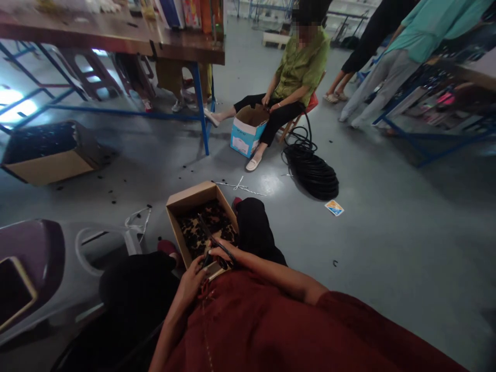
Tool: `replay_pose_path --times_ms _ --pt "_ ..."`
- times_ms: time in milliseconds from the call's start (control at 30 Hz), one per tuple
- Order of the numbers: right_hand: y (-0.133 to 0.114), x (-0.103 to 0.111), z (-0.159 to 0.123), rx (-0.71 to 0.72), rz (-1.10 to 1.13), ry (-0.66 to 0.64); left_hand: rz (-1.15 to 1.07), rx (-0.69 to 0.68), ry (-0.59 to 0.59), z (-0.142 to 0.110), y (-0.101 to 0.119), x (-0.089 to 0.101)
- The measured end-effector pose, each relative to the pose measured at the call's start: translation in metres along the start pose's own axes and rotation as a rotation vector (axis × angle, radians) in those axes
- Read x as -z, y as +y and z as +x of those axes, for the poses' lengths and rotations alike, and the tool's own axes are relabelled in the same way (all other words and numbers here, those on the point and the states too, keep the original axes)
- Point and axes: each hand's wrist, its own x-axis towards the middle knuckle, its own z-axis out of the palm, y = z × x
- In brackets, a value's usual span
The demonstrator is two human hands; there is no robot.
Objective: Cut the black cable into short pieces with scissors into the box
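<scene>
My right hand is closed round a pair of dark scissors, whose blades point forward over an open cardboard box. Close beside it, my left hand pinches a small black piece that looks like rubber; its exact kind is too small to make out. Many small black pieces lie scattered over the bottom of the box, which stands between my legs. Both hands are over the box's near edge, in front of my dark red top.
A coil of black tubing lies on the floor ahead, near a seated person with a blue-and-white box. At left are a purple stool bearing a phone-like object, another carton, and a blue-legged table.
</scene>
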Motion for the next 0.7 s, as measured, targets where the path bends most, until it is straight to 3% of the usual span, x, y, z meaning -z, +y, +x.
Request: replay_pose_path --times_ms 233,467,700 --pt "0.018 -0.001 0.006 -0.028 0.143 -0.019 0.085 -0.013 -0.037 -0.002 -0.006 0.0" --pt "0.009 -0.001 0.001 -0.014 0.191 0.045 0.464 -0.005 -0.047 -0.008 -0.01 0.003" --pt "-0.004 0.001 -0.007 -0.085 0.218 0.029 0.231 -0.105 -0.043 -0.008 -0.009 0.005"
